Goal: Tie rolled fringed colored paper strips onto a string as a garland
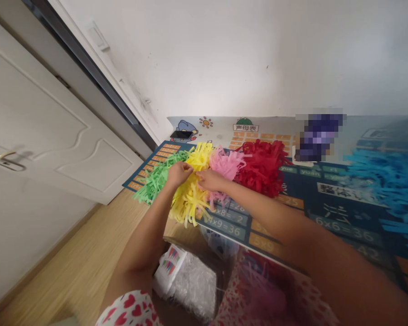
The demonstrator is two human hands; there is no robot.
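Observation:
A bunch of yellow crepe-paper fringe (189, 201) lies on the desk mat, and my left hand (178, 175) pinches its upper part. My right hand (209, 179) grips the same yellow fringe from the right, fingertips close to my left hand. Green paper fringe (158, 177) spreads out to the left of my left hand. To the right of my right hand lie pink paper fringe (226, 164) and a dense red bunch (261, 167). A strand of the pink passes under my right forearm.
A printed multiplication mat (340, 213) covers the desk, with blue paper fringe (384, 185) at the right. A phone (181, 134) lies at the back. A plastic-wrapped packet (187, 283) sits below the desk edge. A white door (54, 131) stands at the left, above a wooden floor (75, 258).

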